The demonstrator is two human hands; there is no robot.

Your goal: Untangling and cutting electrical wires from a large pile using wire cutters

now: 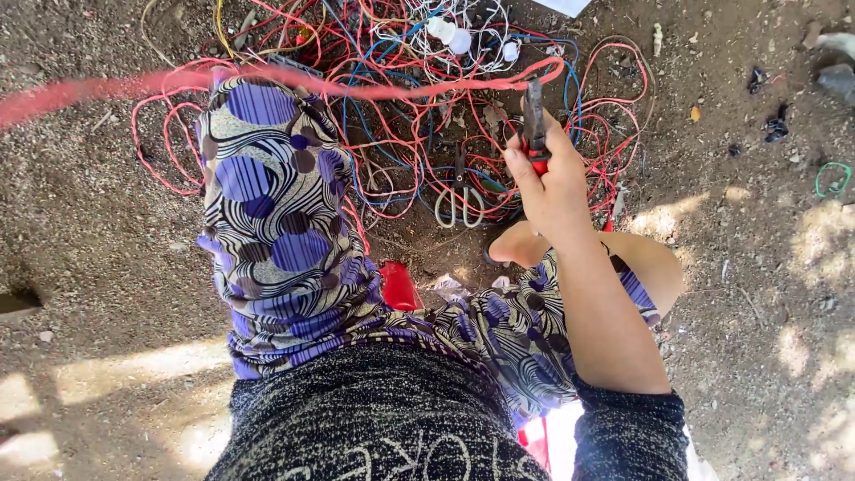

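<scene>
My right hand [550, 183] is closed around a red-handled cutting tool [534, 125] whose dark jaws point up and grip a red wire [374, 89]. That wire stretches taut to the left, blurring out past the frame's left edge. My left hand is out of view. My patterned purple skirt [276, 223] covers my raised left knee. A pair of scissors [459, 200] lies on the ground just left of my right hand, among the wires.
A tangle of red, blue and white wires [419, 53] covers the dirt ahead of me. A small red container [399, 285] sits between my legs. A green wire loop [833, 181] lies at far right. Bare sandy ground [107, 267] spreads to both sides.
</scene>
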